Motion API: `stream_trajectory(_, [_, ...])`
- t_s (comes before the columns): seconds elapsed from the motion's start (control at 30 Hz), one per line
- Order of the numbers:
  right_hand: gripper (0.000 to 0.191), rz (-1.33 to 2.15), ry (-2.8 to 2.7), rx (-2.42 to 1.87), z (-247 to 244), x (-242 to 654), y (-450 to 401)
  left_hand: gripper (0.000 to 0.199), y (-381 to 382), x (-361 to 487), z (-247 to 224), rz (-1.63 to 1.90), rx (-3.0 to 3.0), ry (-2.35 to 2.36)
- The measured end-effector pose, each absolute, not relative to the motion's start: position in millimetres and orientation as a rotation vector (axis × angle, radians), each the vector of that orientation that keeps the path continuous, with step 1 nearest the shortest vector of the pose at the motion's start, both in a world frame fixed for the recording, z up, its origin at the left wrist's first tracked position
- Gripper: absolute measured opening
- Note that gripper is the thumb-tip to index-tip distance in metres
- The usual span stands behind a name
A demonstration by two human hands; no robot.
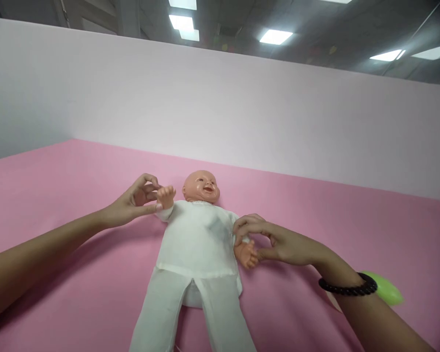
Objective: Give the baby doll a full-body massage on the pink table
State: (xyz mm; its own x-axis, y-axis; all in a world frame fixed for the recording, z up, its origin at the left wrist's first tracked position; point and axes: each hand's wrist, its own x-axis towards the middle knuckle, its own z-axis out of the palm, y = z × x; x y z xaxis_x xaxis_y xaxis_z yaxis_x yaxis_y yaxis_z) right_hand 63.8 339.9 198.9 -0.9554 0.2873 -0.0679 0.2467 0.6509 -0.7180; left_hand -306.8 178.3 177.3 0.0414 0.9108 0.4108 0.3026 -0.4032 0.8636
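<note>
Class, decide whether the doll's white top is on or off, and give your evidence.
On: the doll wears the white top, its head showing above the neckline and one sleeve ending beside the left hand.

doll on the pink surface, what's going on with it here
A person has both hands at a baby doll in white clothes, lying face up on a pink surface. The left hand has its thumb and fingers around the doll's raised hand. The right hand has its fingers at the sleeve of the other arm, its thumb by the doll's lower hand. A green object shows partly behind the right wrist.
</note>
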Motion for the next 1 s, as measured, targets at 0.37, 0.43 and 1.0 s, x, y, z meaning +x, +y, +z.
stream_trajectory(0.37, [0.025,1.628,-1.604,-0.884,186,3,374,0.037,246,-302,176,1.492,1.167,1.801])
stream_trajectory(0.43, [0.022,1.651,-1.517,-1.034,184,-12,379,0.034,261,-309,173,1.352,1.149,1.866])
stream_trajectory(1.0, [0.036,1.247,-1.918,-1.385,181,-13,398,0.034,267,-311,172,1.218,1.228,1.868])
